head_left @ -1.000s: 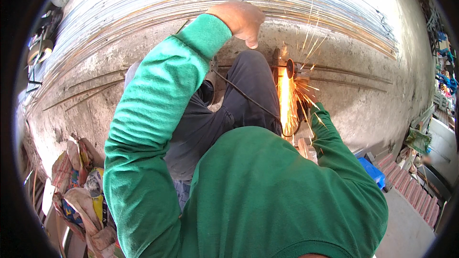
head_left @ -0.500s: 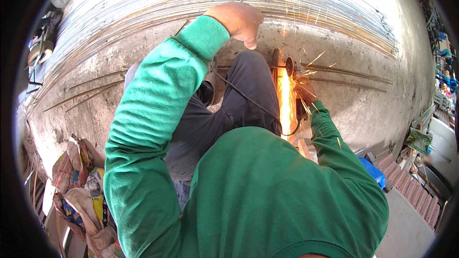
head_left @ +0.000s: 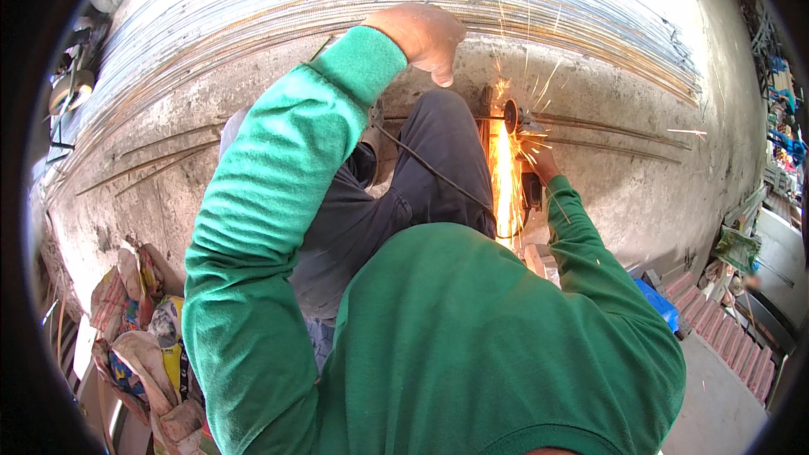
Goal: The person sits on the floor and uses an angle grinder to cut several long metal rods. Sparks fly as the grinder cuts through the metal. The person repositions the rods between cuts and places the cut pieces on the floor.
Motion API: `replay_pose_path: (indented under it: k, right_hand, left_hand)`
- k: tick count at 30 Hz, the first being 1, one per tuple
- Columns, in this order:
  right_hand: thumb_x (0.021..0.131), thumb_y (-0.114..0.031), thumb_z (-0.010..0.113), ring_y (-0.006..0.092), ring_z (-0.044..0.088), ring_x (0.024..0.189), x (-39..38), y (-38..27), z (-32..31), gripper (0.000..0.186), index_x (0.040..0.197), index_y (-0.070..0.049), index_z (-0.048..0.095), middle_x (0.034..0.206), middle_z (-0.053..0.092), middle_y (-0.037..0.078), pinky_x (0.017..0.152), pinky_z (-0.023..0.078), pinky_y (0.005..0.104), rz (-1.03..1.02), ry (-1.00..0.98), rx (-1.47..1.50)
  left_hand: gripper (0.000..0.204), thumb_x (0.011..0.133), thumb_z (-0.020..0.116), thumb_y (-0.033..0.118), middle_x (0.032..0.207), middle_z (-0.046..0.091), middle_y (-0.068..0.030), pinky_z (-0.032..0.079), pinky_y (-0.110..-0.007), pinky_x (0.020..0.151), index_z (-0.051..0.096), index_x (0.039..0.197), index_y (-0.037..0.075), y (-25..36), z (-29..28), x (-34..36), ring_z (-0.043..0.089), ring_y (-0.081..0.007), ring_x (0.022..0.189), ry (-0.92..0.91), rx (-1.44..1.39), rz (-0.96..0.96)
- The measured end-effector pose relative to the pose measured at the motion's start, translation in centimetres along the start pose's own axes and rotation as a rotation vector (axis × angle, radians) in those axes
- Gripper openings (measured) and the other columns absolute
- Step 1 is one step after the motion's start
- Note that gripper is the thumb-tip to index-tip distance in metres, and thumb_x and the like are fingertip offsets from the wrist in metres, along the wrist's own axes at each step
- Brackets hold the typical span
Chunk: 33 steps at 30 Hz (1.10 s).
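Observation:
My right hand (head_left: 540, 162) grips an angle grinder (head_left: 531, 128), partly hidden by glare. Its round disc (head_left: 510, 115) meets a thin steel rod (head_left: 486, 118) just right of my raised knee (head_left: 442, 131). A bright stream of sparks (head_left: 506, 181) pours from the contact back toward my body, and smaller streaks fly forward. Under the rod stands a narrow brown block (head_left: 486, 101). My left hand (head_left: 424, 38) hangs bent at the wrist over the far side of the knee, thumb downward. Its other fingers are hidden, so I cannot see what they touch.
Many long steel rods (head_left: 337, 21) lie across the far floor. Loose rods (head_left: 624, 128) extend right, others (head_left: 160, 160) left. A dark cable (head_left: 434, 170) crosses my leg. Sacks (head_left: 156, 354) lie at the near left. A blue object (head_left: 657, 303) and reddish ridged stack (head_left: 716, 329) are at the right.
The spark pattern has shifted, with more streaks flying forward and one far out to the right. My right hand and the grinder stay almost in place; my left hand is still.

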State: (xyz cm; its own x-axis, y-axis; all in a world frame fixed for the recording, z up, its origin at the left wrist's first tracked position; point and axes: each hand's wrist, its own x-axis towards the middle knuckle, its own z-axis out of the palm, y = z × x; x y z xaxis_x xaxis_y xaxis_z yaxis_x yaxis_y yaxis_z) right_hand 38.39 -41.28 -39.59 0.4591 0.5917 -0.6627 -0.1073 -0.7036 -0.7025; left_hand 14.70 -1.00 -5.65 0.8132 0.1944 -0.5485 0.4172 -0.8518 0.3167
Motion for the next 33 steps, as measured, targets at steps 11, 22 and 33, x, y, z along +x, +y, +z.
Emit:
replay_pose_path:
  k: [11,22,33]
  right_hand:
    - [0.086,-0.026,0.067,0.0204,0.065,0.075,-2.2,-4.3,1.7,0.023,0.093,-0.003,0.068,0.083,0.069,0.005,0.068,0.051,0.0325,-0.024,0.004,-0.148]
    - [0.076,-0.016,0.074,0.0137,0.055,0.065,-3.2,-5.2,2.4,0.019,0.080,0.001,0.066,0.076,0.064,0.003,0.059,0.044,0.0306,0.302,0.167,-0.097]
    - [0.080,-0.014,0.071,0.0158,0.054,0.062,-3.2,-4.9,2.4,0.013,0.079,-0.002,0.067,0.072,0.062,0.004,0.061,0.043,0.0325,-0.207,0.004,-0.178]
  left_hand:
    - [0.081,0.063,0.080,0.026,0.132,0.057,-0.0146,0.045,-0.043,0.101,0.050,0.137,0.008,0.0,0.0,-0.2,0.054,-0.0323,0.121,-0.016,0.001,-0.039]
    - [0.081,0.062,0.079,0.025,0.131,0.057,-0.0155,0.045,-0.043,0.100,0.051,0.136,0.007,0.1,0.0,0.0,0.055,-0.0333,0.120,-0.003,0.000,-0.010]
    - [0.081,0.062,0.079,0.026,0.134,0.055,-0.0158,0.045,-0.043,0.100,0.051,0.136,0.007,-0.2,0.0,-0.1,0.053,-0.0329,0.123,-0.015,-0.007,-0.017]
